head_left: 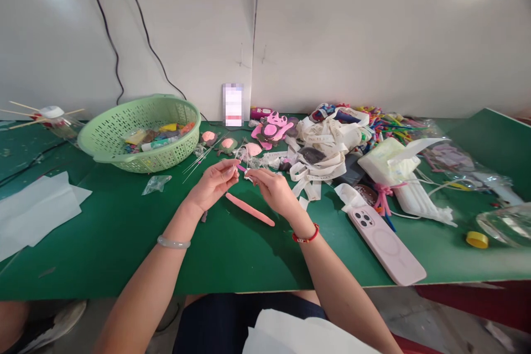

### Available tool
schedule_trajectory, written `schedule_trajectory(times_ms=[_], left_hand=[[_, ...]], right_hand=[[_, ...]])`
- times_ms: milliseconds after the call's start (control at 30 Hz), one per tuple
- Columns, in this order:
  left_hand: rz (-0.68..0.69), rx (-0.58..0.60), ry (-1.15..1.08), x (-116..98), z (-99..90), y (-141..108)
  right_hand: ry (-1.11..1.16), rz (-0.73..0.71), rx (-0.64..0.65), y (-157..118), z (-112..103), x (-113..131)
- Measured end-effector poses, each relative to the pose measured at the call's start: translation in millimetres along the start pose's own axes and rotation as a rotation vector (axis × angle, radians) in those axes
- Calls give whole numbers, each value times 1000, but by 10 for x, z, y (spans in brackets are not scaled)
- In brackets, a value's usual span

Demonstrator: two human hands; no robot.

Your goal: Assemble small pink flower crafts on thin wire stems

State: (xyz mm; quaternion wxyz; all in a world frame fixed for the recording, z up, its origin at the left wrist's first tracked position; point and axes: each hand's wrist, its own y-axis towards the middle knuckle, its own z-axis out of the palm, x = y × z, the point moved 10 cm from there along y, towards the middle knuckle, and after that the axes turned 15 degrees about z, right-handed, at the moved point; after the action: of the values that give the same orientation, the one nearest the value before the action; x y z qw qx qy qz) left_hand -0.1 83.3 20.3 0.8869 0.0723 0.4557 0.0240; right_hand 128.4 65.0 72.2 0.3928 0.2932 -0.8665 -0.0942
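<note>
Above the middle of the green table (157,265), my left hand (211,183) is closed in a pinch, thumb against fingertips. Close beside it, my right hand (274,191) pinches as well, its fingertips turned toward the left ones. A small purple bit and a thin, pale, wire-like line show between the fingertips; what each hand grips is too small to make out. Below them on the table lies a pink, sausage-shaped strip (250,210). Behind the hands sit dark pieces with pink domed tops, one of them a turtle-like piece (228,145), and several thin metal needles or wires (203,158).
A green basket (93,130) of small coloured items stands back left, with white paper sheets (37,213) before it. A lit phone (233,105) leans on the partition. To the right lie printed ribbon (319,135), a tissue pack (381,157), a pink phone (388,246) and a yellow cap (477,240).
</note>
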Motion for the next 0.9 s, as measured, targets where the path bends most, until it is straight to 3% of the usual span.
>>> schedule_trajectory(times_ms=[233, 433, 700, 900], left_hand=[[88, 4, -138, -44, 112, -14], [156, -41, -76, -72, 44, -1], [121, -5, 91, -135, -9, 26], [74, -115, 94, -217, -102, 19]], right_hand=[[110, -42, -30, -19, 14, 88], [135, -48, -40, -26, 20, 118], [33, 14, -35, -30, 31, 28], [-19, -43, -30, -43, 24, 81]])
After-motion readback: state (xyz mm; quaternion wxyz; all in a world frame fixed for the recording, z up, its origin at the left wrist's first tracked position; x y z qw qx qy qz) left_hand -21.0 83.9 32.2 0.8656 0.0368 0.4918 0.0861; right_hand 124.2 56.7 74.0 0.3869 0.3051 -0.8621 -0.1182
